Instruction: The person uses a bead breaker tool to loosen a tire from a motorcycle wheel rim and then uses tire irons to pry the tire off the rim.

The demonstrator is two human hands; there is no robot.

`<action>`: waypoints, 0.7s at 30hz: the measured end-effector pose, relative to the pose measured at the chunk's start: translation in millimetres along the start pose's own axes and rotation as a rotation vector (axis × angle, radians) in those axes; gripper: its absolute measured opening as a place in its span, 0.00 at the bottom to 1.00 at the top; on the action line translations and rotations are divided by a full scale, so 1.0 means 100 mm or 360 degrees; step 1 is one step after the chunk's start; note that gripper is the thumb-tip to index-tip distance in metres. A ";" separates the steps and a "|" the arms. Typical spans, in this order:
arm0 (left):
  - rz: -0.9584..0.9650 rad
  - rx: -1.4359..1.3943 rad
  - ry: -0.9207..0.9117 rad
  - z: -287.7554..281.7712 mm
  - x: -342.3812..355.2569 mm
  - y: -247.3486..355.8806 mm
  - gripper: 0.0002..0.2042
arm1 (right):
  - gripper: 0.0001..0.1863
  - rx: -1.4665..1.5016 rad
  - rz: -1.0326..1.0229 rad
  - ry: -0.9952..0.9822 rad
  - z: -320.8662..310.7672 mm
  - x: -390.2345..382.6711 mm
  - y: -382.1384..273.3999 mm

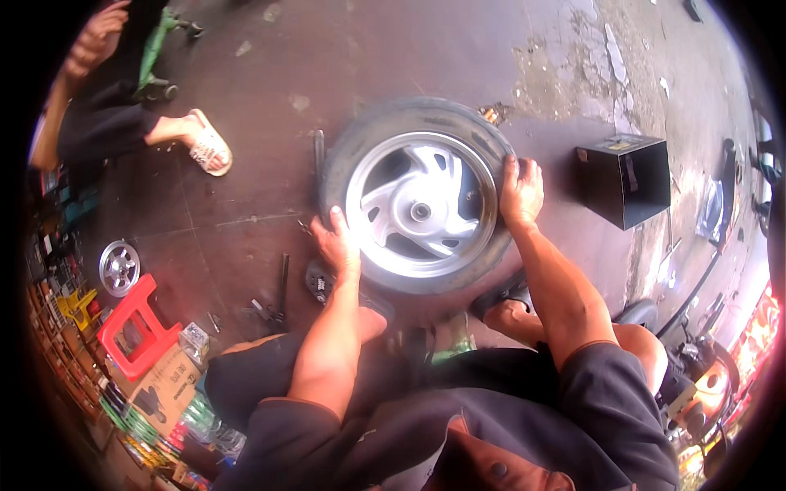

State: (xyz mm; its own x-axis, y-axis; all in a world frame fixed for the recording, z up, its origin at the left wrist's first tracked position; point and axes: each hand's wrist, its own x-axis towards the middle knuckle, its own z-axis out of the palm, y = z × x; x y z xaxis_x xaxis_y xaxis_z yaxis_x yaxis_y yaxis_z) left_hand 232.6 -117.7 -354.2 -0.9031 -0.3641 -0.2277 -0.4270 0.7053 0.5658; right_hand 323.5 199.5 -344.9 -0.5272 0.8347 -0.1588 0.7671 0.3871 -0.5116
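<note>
In the head view, a silver-rimmed wheel (420,211) with a black tire (344,168) is on the dark floor (246,180), in front of the person and well in from the floor's edges, its spoked face up. The right hand (522,192) grasps the tire's right side, thumb on the sidewall and fingers at the outer edge. The left hand (336,245) is against its lower left side, fingers spread outward; whether it grips cannot be told. A dark bar (319,151) lies just beside the tire, and a black box (622,180) sits apart to the right. Toward the floor's left edge are a small silver wheel (120,268) and a red stool (137,327), with another person's sandalled foot (211,146) farther up.
</note>
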 end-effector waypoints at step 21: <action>-0.0036 -0.0047 -0.0458 -0.35 0.13 -0.05 0.41 | 0.35 0.0393 0.0822 -0.0102 -0.16 -1.67 0.33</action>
State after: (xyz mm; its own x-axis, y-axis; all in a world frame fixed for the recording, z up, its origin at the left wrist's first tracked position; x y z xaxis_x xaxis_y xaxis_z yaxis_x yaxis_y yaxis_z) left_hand 224.8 -147.7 -332.3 -0.8709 -0.1893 -0.4535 -0.4497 0.6793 0.5800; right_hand 443.0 79.3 -322.2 -0.1337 0.8630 -0.4872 0.8269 -0.1738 -0.5348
